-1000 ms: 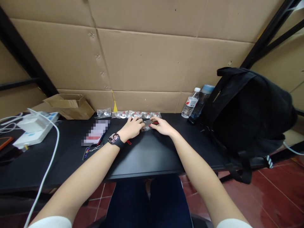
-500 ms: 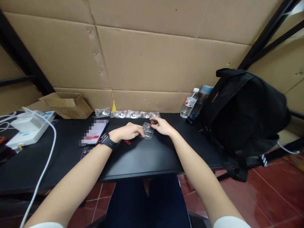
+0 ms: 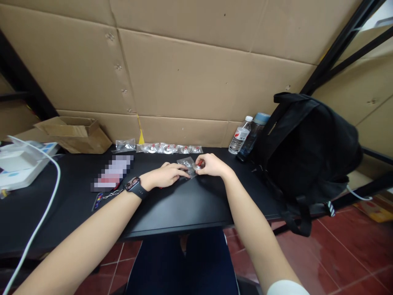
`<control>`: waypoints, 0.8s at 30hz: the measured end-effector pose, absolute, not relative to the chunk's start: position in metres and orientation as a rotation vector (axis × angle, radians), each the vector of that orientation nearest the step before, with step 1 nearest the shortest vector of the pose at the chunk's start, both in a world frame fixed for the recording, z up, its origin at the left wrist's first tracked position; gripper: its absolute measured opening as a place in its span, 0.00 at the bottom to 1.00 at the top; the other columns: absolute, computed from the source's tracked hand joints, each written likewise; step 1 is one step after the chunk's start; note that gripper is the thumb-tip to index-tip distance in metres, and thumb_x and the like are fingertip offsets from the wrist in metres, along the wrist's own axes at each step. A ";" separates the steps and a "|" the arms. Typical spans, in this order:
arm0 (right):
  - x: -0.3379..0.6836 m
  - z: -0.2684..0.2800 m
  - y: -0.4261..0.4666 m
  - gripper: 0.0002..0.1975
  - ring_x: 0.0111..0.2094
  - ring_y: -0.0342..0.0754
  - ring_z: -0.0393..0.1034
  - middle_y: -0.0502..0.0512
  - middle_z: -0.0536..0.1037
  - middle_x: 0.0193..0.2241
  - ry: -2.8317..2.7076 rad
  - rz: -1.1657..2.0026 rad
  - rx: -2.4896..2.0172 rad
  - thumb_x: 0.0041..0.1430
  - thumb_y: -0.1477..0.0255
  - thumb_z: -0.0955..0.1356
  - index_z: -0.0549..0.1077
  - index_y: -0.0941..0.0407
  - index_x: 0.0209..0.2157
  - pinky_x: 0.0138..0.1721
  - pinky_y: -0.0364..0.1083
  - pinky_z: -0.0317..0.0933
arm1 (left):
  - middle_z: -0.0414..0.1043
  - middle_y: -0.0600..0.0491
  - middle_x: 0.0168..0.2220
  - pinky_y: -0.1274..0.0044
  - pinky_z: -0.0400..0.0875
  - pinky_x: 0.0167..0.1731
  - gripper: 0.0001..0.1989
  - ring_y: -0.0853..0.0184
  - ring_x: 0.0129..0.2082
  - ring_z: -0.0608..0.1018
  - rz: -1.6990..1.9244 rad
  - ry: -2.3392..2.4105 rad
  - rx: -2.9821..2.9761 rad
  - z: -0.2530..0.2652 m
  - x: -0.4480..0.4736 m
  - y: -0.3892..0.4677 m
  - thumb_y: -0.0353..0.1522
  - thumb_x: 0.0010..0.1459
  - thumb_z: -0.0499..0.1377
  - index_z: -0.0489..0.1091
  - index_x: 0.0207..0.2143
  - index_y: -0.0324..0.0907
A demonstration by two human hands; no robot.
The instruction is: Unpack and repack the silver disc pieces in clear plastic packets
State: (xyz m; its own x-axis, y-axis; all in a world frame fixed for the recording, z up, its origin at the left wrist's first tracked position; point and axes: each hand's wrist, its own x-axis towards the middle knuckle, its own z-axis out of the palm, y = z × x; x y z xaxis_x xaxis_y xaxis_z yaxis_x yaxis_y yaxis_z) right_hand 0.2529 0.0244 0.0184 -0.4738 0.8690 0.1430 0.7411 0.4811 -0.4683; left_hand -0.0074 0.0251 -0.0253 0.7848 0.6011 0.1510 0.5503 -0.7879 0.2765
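Note:
A small clear plastic bag (image 3: 186, 163) lies on the black desk between my hands. My left hand (image 3: 168, 175), with a dark watch on its wrist, has its fingers on the bag's left part, pinching or pressing it. My right hand (image 3: 211, 165) is closed on a small round silvery disc (image 3: 199, 165) with a red part, held at the bag's right side. Whether the disc's edge is inside the bag I cannot tell. A bit of red cord (image 3: 160, 187) peeks out under my left hand. Behind, several bagged silvery discs (image 3: 168, 148) with red parts lie in a row.
A crumpled clear bag (image 3: 125, 145) and an open brown paper bag (image 3: 78, 137) stand by the cardboard wall. A phone (image 3: 113, 172) lies left. A power strip (image 3: 27, 172) with a white cable is farther left. A water bottle (image 3: 241, 137), a blue-lidded bottle (image 3: 256, 131) and a black backpack (image 3: 313, 151) stand right.
My right hand has turned, bringing the round silvery disc into view against the bag. The bag is tilted differently, and my left hand now covers most of the red cord. The view has shifted slightly.

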 end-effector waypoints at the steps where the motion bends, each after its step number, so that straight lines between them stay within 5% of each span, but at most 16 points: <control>1: 0.254 0.021 0.023 0.11 0.31 0.47 0.75 0.51 0.81 0.30 -2.415 0.485 -1.370 0.45 0.71 0.76 0.79 0.55 0.34 0.34 0.42 0.64 | 0.68 0.57 0.65 0.64 0.62 0.61 0.28 0.59 0.64 0.70 0.327 0.923 2.764 -0.026 -0.008 0.025 0.25 0.63 0.51 0.74 0.55 0.65; 24: 0.245 0.008 0.029 0.15 0.31 0.44 0.72 0.47 0.79 0.29 -2.433 0.536 -1.283 0.44 0.71 0.80 0.77 0.56 0.34 0.33 0.41 0.59 | 0.65 0.57 0.66 0.63 0.64 0.58 0.31 0.55 0.63 0.70 0.348 0.980 2.846 -0.030 -0.001 0.016 0.24 0.64 0.51 0.71 0.58 0.70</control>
State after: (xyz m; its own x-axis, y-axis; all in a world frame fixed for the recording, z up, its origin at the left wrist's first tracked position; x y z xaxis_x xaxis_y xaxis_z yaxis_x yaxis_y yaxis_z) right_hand 0.2452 0.0286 0.0076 -0.5354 0.8362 0.1191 0.7088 0.5215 -0.4750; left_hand -0.0005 0.0163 -0.0300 0.7652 0.6183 0.1794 0.5927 -0.7854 0.1786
